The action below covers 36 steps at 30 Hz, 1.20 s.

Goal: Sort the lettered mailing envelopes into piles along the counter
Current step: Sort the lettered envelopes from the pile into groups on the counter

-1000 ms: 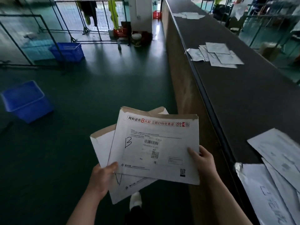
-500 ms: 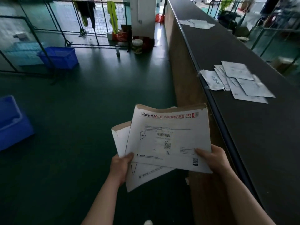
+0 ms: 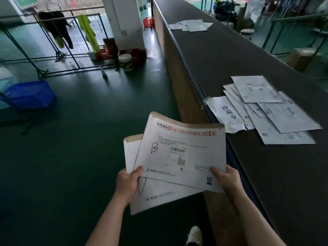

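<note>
Head view. We see two bare forearms reaching forward over a dark green floor [image 3: 71,157], beside a long dark counter [image 3: 266,174] that runs away along the right. The left hand [image 3: 128,183] grips the lower left corner of a small fan of white envelopes, thumb on top and fingers curled beneath. The right hand [image 3: 227,180] pinches the lower right corner of the top envelope [image 3: 182,153], thumb laid on its face. We read a handwritten "B" on that top envelope, together with a red printed banner, a barcode and a small square code; its upper edge bows upward. The lower envelope [image 3: 159,196] lies skewed beneath it, showing at the left and bottom, and carries a handwritten mark that is partly covered, so we cannot read it. Both envelopes are held in the air, just left of the counter's edge and not touching it. On the counter, near and to the right of the held envelopes, lies a loose near pile [image 3: 269,110] of overlapping envelopes, with a white paper label [image 3: 227,112] bearing handwritten characters at its left end. A far pile [image 3: 191,25] lies well apart, further along the counter. On the floor at the left we note a blue crate [image 3: 30,95], and near a white pillar [image 3: 124,20] a white bucket [image 3: 125,62]. A white shoe [image 3: 194,235] shows at the bottom edge.
</note>
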Each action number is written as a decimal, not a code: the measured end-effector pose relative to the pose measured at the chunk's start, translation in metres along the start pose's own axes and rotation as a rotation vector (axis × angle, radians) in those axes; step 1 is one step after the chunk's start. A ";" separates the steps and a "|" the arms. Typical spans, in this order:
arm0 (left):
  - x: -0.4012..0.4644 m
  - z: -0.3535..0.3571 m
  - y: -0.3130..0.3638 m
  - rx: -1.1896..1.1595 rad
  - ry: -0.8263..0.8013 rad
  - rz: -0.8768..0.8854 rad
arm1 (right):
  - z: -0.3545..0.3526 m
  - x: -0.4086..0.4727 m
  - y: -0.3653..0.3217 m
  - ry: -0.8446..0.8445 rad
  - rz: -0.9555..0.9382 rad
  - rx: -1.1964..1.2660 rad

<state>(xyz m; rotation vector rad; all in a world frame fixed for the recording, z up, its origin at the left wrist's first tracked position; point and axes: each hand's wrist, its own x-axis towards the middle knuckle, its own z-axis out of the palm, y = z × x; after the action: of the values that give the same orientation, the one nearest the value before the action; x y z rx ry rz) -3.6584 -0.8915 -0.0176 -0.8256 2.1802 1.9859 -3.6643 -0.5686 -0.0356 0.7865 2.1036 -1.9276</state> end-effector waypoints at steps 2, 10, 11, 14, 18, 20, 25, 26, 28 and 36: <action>0.040 0.003 0.026 -0.004 0.076 0.019 | 0.020 0.041 -0.039 -0.038 -0.033 0.023; 0.214 0.011 0.070 -0.112 0.173 -0.068 | 0.113 0.189 -0.125 -0.163 0.021 -0.021; 0.244 0.016 0.079 -0.116 0.154 -0.074 | 0.123 0.210 -0.134 -0.139 0.022 -0.043; 0.311 0.033 0.115 -0.101 0.071 -0.077 | 0.137 0.253 -0.164 -0.014 0.025 -0.151; 0.401 0.073 0.192 -0.026 -0.166 -0.034 | 0.132 0.301 -0.208 0.238 -0.036 -0.145; 0.435 0.109 0.227 0.032 -0.309 -0.002 | 0.117 0.313 -0.222 0.370 -0.047 -0.090; 0.476 0.204 0.276 0.090 -0.720 -0.025 | 0.067 0.342 -0.227 0.682 -0.061 0.107; 0.479 0.228 0.277 0.114 -0.817 -0.042 | 0.054 0.347 -0.224 0.745 -0.071 0.141; 0.477 0.284 0.273 0.186 -0.975 -0.089 | 0.022 0.357 -0.215 0.867 -0.066 0.212; 0.491 0.422 0.286 0.408 -0.996 -0.088 | -0.042 0.398 -0.179 1.092 0.035 0.538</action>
<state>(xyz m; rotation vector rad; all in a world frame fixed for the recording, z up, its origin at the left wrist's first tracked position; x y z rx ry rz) -4.3242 -0.6522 -0.0254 0.1337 1.7449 1.3433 -4.0791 -0.4294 -0.0619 2.3940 1.8802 -2.3497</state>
